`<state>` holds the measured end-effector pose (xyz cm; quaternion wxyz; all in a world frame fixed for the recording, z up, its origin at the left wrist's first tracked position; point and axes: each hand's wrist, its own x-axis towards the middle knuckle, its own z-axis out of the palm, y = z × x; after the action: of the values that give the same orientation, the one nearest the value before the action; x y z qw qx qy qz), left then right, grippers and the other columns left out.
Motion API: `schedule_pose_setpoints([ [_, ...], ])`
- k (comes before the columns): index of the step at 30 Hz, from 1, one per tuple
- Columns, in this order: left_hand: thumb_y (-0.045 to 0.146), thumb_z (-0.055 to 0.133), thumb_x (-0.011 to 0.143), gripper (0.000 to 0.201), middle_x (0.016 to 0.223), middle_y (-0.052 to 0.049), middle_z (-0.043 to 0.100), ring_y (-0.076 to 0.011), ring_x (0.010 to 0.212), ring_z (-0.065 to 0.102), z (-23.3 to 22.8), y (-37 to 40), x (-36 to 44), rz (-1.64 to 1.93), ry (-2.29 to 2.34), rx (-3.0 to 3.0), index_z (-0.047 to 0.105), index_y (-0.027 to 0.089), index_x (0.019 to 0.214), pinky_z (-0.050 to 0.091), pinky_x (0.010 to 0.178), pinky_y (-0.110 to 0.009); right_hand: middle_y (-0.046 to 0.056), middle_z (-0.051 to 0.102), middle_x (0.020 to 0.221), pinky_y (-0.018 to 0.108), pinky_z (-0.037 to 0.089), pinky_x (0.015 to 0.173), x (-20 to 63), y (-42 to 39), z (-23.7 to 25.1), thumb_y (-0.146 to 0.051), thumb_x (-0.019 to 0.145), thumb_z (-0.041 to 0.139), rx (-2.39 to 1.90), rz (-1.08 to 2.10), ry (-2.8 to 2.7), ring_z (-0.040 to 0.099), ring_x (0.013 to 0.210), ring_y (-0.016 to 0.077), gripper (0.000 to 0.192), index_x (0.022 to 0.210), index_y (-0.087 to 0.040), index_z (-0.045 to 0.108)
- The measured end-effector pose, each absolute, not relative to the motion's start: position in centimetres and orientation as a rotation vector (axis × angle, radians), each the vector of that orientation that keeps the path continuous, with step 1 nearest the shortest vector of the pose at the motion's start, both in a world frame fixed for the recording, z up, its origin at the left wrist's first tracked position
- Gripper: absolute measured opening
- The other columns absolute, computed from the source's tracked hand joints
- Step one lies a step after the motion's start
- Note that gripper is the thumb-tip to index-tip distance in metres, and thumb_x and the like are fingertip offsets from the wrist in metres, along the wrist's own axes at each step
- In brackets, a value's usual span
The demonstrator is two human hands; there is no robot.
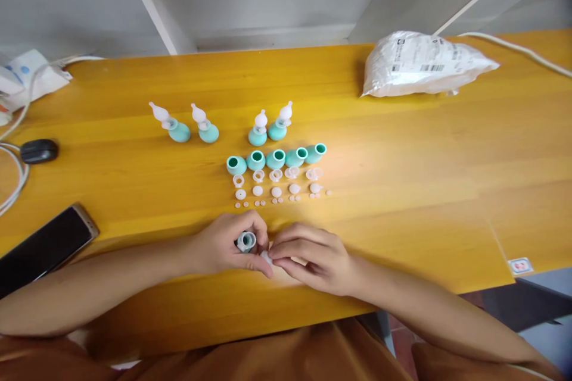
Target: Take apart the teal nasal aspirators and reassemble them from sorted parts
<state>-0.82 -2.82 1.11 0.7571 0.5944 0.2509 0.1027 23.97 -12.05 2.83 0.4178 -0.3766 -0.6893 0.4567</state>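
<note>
My left hand (pixel 241 244) is closed around a teal bulb with a clear collar (pixel 246 241) in its mouth, the opening facing up. Between the fingertips of both hands is a small translucent white tip (pixel 267 257), which my right hand (pixel 313 256) pinches; its far side is hidden. Just beyond my hands lie several tiny ring-shaped pieces (pixel 263 203), a row of white domed tips (pixel 276 192) and a row of clear collars (pixel 276 175). Behind them stands a row of open teal bulbs (pixel 276 159).
Several assembled teal bulbs with white tips (pixel 208 131) stand farther back. A white plastic parcel (pixel 424 65) lies at the back right. On the left are a black mouse (pixel 39 151), a phone (pixel 49 247) and white cables (pixel 18 175). The wooden table (pixel 402 178) ends near my body.
</note>
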Motion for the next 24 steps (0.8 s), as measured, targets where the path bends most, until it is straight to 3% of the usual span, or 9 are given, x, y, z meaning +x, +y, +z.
schedule_pose_setpoints([
  [6,0.054,0.093,0.089,0.047,0.087,0.003,0.075,-0.0095,0.071,0.062,0.9,-2.6,-0.9,0.162,0.506,1.379,0.062,0.021,0.095,0.047,0.066,-0.021,0.012,0.077,0.105,0.028,0.067,0.081,23.8,-11.7,2.4,-0.019,0.111,0.071,-0.903,1.278,-1.669,0.078,0.095,0.0185,0.009,0.118,-0.015,0.075],
  [10,0.053,0.093,0.09,0.045,0.091,0.002,0.078,-0.0108,0.074,0.066,1.1,-2.6,-0.8,0.131,0.504,1.366,0.062,0.02,0.094,0.049,0.069,-0.022,0.013,0.077,0.108,0.031,0.068,0.082,25.2,-11.4,4.1,-0.018,0.114,0.064,-0.926,1.011,-1.927,0.078,0.095,0.0206,0.015,0.128,-0.015,0.07],
  [13,0.051,0.093,0.089,0.045,0.091,0.0,0.079,-0.0119,0.075,0.068,1.3,-2.6,-0.7,0.123,0.522,1.325,0.061,0.02,0.092,0.05,0.07,-0.023,0.012,0.077,0.112,0.036,0.067,0.083,28.8,-10.2,6.9,-0.017,0.114,0.063,-1.103,0.891,-2.038,0.078,0.097,0.024,0.022,0.133,-0.024,0.069],
  [16,0.052,0.093,0.089,0.046,0.091,-0.001,0.079,-0.0123,0.074,0.069,1.3,-2.6,-0.7,0.094,0.533,1.302,0.06,0.02,0.091,0.051,0.07,-0.023,0.01,0.076,0.102,0.043,0.063,0.081,33.2,-8.2,8.7,-0.025,0.114,0.062,-1.482,0.827,-2.053,0.075,0.091,0.0278,0.013,0.118,-0.028,0.074],
  [18,0.053,0.093,0.089,0.046,0.091,-0.001,0.079,-0.0122,0.074,0.068,1.3,-2.6,-0.6,0.079,0.53,1.315,0.06,0.02,0.091,0.051,0.07,-0.023,0.01,0.075,0.098,0.043,0.059,0.077,35.5,-7.2,8.2,-0.032,0.116,0.057,-1.632,0.808,-2.096,0.073,0.085,0.0276,0.018,0.11,-0.027,0.074],
  [24,0.053,0.091,0.091,0.045,0.092,0.0,0.08,-0.0133,0.078,0.07,1.4,-2.4,-0.8,0.021,0.527,1.36,0.06,0.021,0.093,0.051,0.073,-0.024,0.009,0.074,0.099,0.04,0.055,0.081,36.9,-6.1,4.0,-0.027,0.113,0.053,-1.64,1.03,-2.217,0.071,0.085,0.0251,0.027,0.099,-0.022,0.075],
])
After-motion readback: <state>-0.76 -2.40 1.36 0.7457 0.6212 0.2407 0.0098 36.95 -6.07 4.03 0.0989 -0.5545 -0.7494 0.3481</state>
